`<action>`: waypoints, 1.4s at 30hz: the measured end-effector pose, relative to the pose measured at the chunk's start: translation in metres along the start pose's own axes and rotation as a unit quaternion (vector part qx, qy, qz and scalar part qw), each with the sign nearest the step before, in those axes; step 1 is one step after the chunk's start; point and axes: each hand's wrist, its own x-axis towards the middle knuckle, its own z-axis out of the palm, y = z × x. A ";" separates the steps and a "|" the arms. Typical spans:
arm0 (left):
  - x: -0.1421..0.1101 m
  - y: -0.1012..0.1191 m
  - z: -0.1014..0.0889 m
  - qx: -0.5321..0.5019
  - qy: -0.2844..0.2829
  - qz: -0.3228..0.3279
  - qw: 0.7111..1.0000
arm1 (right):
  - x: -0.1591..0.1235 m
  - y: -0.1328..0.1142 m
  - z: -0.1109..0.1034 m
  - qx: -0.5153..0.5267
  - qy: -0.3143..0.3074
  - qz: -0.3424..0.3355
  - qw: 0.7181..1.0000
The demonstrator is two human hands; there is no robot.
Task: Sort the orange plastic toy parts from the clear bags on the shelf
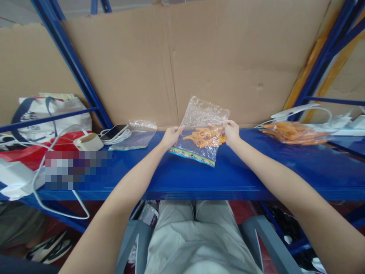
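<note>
Between my two hands is a clear plastic bag (pixel 196 110) with a colourful printed strip along its lower edge. Several orange plastic pieces (pixel 205 137) show through its film; their exact kind is hard to make out. My left hand (pixel 172 136) pinches the bag's left side. My right hand (pixel 231 131) grips its right side, close to the orange pieces. The bag is held tilted above the blue shelf top (pixel 182 177). Left of it lies a flat clear bag (pixel 135 139) with a similar printed strip. Over to the right rests another clear bag of orange pieces (pixel 293 132).
A phone (pixel 114 133) and coiled white cable (pixel 122 135) lie at the left, near a white adapter (pixel 89 142) and a fabric bag (pixel 54 118). A cardboard sheet (pixel 216 57) stands behind, between blue posts (pixel 74 64). White cables and plugs (pixel 342 120) lie far right.
</note>
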 end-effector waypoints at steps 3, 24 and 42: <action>0.001 -0.002 -0.003 0.039 0.021 0.021 0.999 | -0.005 -0.004 0.002 -0.008 0.029 0.013 0.999; -0.029 -0.004 0.029 0.410 -0.218 0.499 0.732 | -0.007 -0.020 -0.005 0.061 0.071 0.013 0.996; -0.006 0.007 0.000 0.509 -0.170 0.462 0.706 | 0.007 -0.030 -0.019 0.110 0.026 0.027 0.993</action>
